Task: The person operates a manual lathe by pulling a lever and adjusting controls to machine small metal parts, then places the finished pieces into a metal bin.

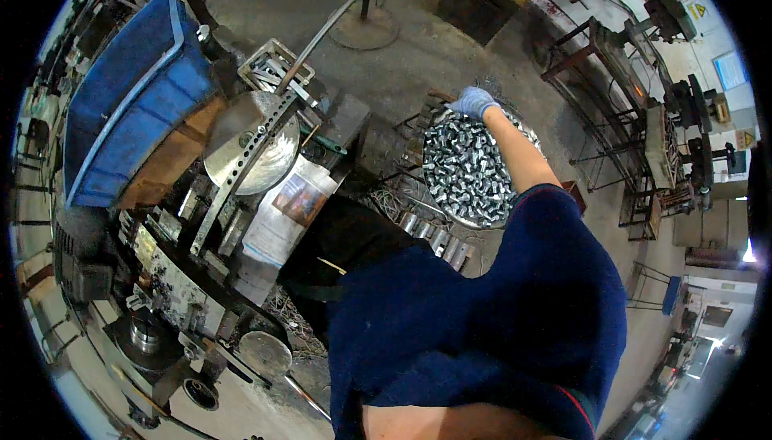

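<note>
My right hand (474,103), in a pale blue-grey glove, reaches over the far edge of a broad round container (510,221). The container is heaped with shiny short metal parts (470,166), like stubby bolts or fittings. The fingers point left and look curled together. Whatever they may hold is too small to make out. My bare right forearm stretches above the heap from a dark blue sleeve (555,239). My left hand does not show.
To the left stands a machine with a round metal disc (253,146), a perforated bar (241,174) and paper sheets (289,207). Beyond it is a large blue bin (133,118). Several metal cylinders (438,239) lie beside the container. Metal racks (595,110) line the right.
</note>
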A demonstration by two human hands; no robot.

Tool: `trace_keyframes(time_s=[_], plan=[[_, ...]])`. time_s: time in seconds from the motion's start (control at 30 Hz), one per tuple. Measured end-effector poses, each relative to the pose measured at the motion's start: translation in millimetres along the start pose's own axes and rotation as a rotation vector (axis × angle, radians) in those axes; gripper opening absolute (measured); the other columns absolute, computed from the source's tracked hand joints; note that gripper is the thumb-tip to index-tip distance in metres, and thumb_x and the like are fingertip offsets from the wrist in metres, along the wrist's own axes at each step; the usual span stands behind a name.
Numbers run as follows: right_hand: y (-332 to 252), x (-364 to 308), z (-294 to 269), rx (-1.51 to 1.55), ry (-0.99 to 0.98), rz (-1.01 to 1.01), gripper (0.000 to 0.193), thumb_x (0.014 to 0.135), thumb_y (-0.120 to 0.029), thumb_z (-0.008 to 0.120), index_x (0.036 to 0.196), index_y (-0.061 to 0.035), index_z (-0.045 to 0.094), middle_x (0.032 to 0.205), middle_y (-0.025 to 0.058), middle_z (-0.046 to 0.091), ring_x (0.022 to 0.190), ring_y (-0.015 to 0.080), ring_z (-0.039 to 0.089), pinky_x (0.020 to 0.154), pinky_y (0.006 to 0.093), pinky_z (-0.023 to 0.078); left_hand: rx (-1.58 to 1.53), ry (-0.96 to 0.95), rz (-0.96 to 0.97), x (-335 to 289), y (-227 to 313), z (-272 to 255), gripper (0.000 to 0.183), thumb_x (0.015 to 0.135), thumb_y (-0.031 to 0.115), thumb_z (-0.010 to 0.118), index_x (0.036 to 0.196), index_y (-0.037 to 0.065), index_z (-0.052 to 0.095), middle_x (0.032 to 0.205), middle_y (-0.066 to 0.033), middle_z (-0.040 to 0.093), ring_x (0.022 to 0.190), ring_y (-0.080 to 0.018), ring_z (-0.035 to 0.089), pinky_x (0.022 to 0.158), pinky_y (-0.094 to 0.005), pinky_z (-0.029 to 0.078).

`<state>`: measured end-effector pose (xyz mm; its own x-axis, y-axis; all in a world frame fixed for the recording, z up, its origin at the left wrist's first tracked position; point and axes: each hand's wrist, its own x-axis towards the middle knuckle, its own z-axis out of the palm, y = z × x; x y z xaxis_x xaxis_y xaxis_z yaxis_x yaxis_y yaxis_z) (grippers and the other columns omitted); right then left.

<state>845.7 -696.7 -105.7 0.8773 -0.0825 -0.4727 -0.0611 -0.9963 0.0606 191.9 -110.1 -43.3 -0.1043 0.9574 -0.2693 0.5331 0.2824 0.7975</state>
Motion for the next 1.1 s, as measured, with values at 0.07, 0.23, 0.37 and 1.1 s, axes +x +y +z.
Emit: trace_keyframes(time_s=[0.07, 0.23, 0.37, 1.1], plan=[[5, 9, 14, 0.013, -0.027, -0.037, 0.064, 0.067, -0.057, 0.060, 0.105, -0.0049, 0.064, 0.111, 0.0186, 0.059, 0.104, 0.0324, 0.057, 0.089, 0.0381, 0.045, 0.003, 0.000, 0.000, 0, 3, 0, 0.033, 0.082, 0.024, 0.065, 0.104, -0.001, 0.059, 0.090, -0.0164, 0.061, 0.075, -0.0226, 0.060, 0.070, -0.0338, 0.050], [23, 34, 39, -0.078, -0.131, -0.070, 0.063, 0.066, -0.052, 0.060, 0.103, -0.0019, 0.064, 0.113, 0.0190, 0.059, 0.106, 0.0325, 0.056, 0.091, 0.0379, 0.044, 0.004, -0.003, -0.003, -1, 6, -4, 0.036, 0.083, 0.024, 0.064, 0.108, -0.001, 0.058, 0.093, -0.0156, 0.061, 0.080, -0.0218, 0.060, 0.073, -0.0328, 0.049], [12, 15, 20, -0.109, -0.113, -0.046, 0.062, 0.066, -0.051, 0.059, 0.105, -0.0022, 0.063, 0.114, 0.0186, 0.058, 0.107, 0.0312, 0.056, 0.091, 0.0375, 0.043, 0.002, 0.011, -0.023, -2, -2, -17, 0.038, 0.083, 0.025, 0.064, 0.111, 0.000, 0.057, 0.096, -0.0149, 0.061, 0.083, -0.0212, 0.060, 0.076, -0.0320, 0.049], [36, 53, 41, 0.355, 0.091, -0.339, 0.018, 0.086, -0.018, 0.056, 0.081, -0.0036, 0.064, 0.084, 0.0112, 0.065, 0.076, 0.0255, 0.060, 0.068, 0.0343, 0.046, -0.192, -0.133, 0.035, 56, -64, -113, 0.048, 0.079, 0.029, 0.068, 0.111, -0.004, 0.055, 0.081, -0.0057, 0.061, 0.072, -0.0131, 0.060, 0.064, -0.0248, 0.050]])
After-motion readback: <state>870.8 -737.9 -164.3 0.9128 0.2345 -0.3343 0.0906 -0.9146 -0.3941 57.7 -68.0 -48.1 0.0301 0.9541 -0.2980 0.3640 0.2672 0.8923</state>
